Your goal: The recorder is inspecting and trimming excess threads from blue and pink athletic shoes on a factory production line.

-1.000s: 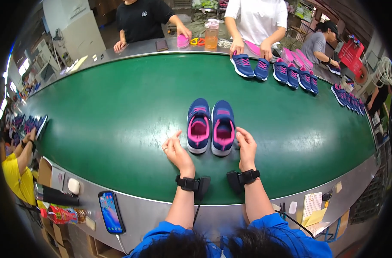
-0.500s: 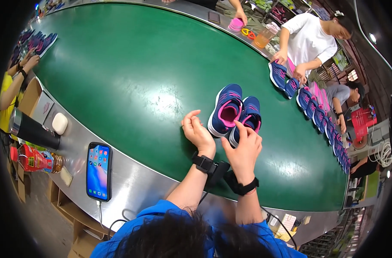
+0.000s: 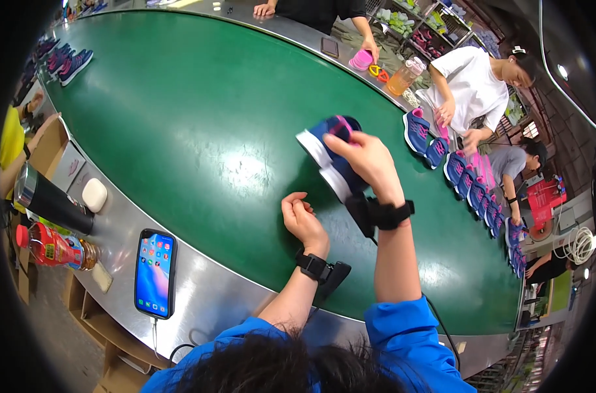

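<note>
Gripping a pair of dark blue shoes with white soles, the right hand of a worker in blue sleeves holds them tilted above a green belt. Its fingers are closed on the shoes, though blur and the hand itself hide exactly where each one sits. Just below, the left hand hangs apart from the pair, its fingers loosely curled. Black straps circle both wrists.

On the metal table at the worker's left lies a lit phone, joined to a white cable. Near it are a red-capped bottle, a black tumbler and a rounded white case. Beyond the tumbler, a person in yellow is partly in view.

Across the belt, a line of similar shoes runs along the far edge before a person in a white shirt. An orange bottle stands nearby, next to a co-worker in black, who has one hand at a stack of pink pieces. Farther off, a person in grey bends near a red machine.
</note>
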Demonstrator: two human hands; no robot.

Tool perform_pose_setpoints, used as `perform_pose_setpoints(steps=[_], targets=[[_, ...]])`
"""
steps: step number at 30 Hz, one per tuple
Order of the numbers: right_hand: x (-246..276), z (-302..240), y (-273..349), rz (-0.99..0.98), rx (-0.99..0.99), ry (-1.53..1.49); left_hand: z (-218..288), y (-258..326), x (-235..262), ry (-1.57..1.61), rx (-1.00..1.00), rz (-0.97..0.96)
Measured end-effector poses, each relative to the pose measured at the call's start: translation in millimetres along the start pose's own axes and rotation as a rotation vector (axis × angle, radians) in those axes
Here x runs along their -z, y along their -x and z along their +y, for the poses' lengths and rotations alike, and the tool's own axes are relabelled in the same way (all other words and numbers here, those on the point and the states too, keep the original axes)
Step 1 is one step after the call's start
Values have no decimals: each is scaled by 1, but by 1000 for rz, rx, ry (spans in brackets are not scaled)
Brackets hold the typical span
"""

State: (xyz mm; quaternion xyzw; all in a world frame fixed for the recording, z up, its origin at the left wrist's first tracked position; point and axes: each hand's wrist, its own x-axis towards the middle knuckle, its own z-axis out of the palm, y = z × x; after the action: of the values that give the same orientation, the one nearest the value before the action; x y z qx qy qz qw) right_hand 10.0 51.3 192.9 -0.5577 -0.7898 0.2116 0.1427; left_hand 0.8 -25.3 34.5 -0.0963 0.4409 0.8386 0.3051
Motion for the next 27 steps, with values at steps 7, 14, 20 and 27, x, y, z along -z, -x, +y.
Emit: perform_pose_setpoints(steps=[7, 14, 20, 27], targets=[[-80, -140, -5, 78, 572, -343, -49, -29, 26, 129, -127, -103], [-72, -161, 13, 32, 764, -566, -68, -32, 31, 42, -179, -134], [-45, -12, -55, 80, 388, -417, 0, 1, 6, -35, 83, -166], [-4, 265, -114, 472, -407, -783, -7, 24, -6, -166, 142, -241]])
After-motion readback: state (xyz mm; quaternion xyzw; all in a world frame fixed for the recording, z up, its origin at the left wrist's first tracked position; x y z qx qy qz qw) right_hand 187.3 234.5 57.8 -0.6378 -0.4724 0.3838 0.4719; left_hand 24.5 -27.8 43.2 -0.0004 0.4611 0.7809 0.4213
